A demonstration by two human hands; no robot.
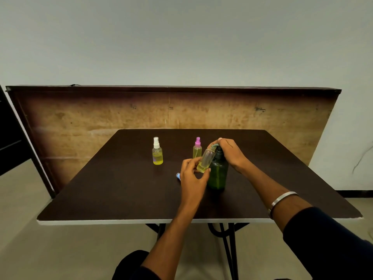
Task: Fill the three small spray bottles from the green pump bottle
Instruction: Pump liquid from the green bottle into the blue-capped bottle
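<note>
A dark green pump bottle (217, 174) stands upright near the middle of the table. My right hand (229, 151) lies over its pump head, fingers curled down around it. My left hand (191, 175) grips a small clear uncapped bottle (206, 161), tilted with its mouth up at the pump spout and a little yellow liquid at its bottom. A white-capped spray bottle (157, 152) holding yellow liquid stands at the back left. A pink-capped spray bottle (197, 148) with yellow liquid stands behind my left hand. A small blue cap (178, 176) lies on the table just left of my left hand.
The dark table (113, 190) has a pale front edge and black metal legs below. A worn wooden board (101, 118) leans against the wall behind it. A silver bangle (283, 198) sits on my right forearm.
</note>
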